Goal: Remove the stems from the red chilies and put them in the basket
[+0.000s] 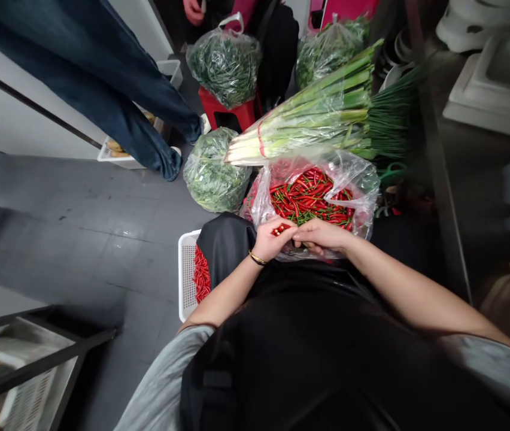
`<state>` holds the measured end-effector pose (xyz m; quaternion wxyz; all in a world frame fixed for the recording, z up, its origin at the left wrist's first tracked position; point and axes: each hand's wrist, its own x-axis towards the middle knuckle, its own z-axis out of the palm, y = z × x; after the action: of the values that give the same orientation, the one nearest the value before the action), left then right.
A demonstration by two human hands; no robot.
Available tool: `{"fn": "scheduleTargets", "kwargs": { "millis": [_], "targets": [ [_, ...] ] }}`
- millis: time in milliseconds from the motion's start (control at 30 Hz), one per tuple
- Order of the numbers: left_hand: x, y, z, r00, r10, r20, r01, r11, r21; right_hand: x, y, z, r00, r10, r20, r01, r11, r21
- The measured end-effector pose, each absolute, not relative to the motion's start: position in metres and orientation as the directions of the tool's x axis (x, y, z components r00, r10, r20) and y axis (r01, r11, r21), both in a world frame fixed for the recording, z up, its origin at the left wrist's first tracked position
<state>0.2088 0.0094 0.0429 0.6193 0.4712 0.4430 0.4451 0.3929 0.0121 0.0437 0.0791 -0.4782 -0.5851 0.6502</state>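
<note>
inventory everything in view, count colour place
open bag: one, clear, centre
baskets: several, white, left side
chillies: uncountable, red, in bag and basket
bagged greens: three, green, beyond bag
banded stalks: one bundle, green-white, beyond bag
thin stems: many, green, right of stalks
stool: one, red, under bagged greens
trousers: one pair, blue, upper left
containers: several, whitish, upper right
left hand: one, bare, holding chillies
right hand: one, bare, touching left hand

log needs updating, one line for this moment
left hand: holding slender red chillies | right hand: meeting left hand | nearby: open clear plastic chilli bag
</note>
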Motion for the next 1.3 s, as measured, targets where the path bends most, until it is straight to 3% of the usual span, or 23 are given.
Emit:
{"fn": "scheduleTargets", "kwargs": {
  "millis": [100,167,200,333,400,533,600,667,733,800,900,1000,1100,1233,1300],
  "targets": [
    [0.196,0.025,0.05,0.162,0.943,-0.289,-0.381,0.33,0.864,0.408,0.03,0.053,-0.353,0.849,-0.392,0.733,-0.009,-0.68],
    [0.19,0.034,0.052,0.18,0.911,-0.372,-0.488,0.411,0.77,0.406,0.038,0.056,-0.259,0.94,-0.223,0.818,0.091,-0.568],
    [0.188,0.036,0.053,0.189,0.902,-0.388,-0.494,0.428,0.757,0.401,0.039,0.056,-0.248,0.952,-0.181,0.813,0.103,-0.572],
    [0.2,0.028,0.051,0.145,0.916,-0.374,-0.4,0.4,0.825,0.366,0.027,0.054,-0.418,0.86,-0.293,0.629,0.041,-0.777],
    [0.21,0.021,0.048,0.133,0.919,-0.372,-0.387,0.394,0.834,0.354,0.014,0.053,-0.51,0.804,-0.304,0.577,0.058,-0.815],
    [0.217,0.016,0.041,0.338,0.819,-0.463,-0.437,0.572,0.694,0.366,-0.014,0.059,-0.683,0.723,-0.105,0.555,0.42,-0.718],
    [0.213,0.019,0.038,0.441,0.768,-0.465,-0.477,0.639,0.603,0.381,-0.023,0.067,-0.761,0.63,-0.157,0.575,0.541,-0.613],
    [0.207,0.023,0.036,0.49,0.748,-0.448,-0.518,0.663,0.54,0.394,-0.022,0.074,-0.723,0.624,-0.296,0.675,0.55,-0.492],
    [0.203,0.026,0.036,0.529,0.724,-0.442,-0.525,0.689,0.5,0.399,-0.008,0.075,-0.571,0.725,-0.386,0.819,0.469,-0.33],
    [0.201,0.026,0.036,0.546,0.702,-0.457,-0.507,0.712,0.486,0.394,0.013,0.066,-0.384,0.836,-0.392,0.923,0.335,-0.189],
    [0.201,0.024,0.036,0.521,0.696,-0.494,-0.488,0.718,0.497,0.377,0.043,0.045,-0.21,0.887,-0.412,0.978,0.185,-0.101],
    [0.203,0.02,0.034,0.467,0.733,-0.495,-0.5,0.681,0.536,0.368,0.053,0.032,-0.147,0.887,-0.437,0.988,0.115,-0.098],
    [0.209,0.018,0.029,0.426,0.771,-0.474,-0.481,0.636,0.603,0.373,0.038,0.036,-0.172,0.914,-0.368,0.98,0.12,-0.161],
    [0.222,0.013,0.027,0.383,0.78,-0.495,-0.301,0.612,0.731,0.384,0.005,0.047,-0.413,0.875,-0.254,0.883,0.315,-0.348],
    [0.226,0.008,0.032,0.333,0.831,-0.446,-0.212,0.526,0.824,0.387,-0.004,0.047,-0.425,0.863,-0.273,0.828,0.248,-0.503]
  ]
}}
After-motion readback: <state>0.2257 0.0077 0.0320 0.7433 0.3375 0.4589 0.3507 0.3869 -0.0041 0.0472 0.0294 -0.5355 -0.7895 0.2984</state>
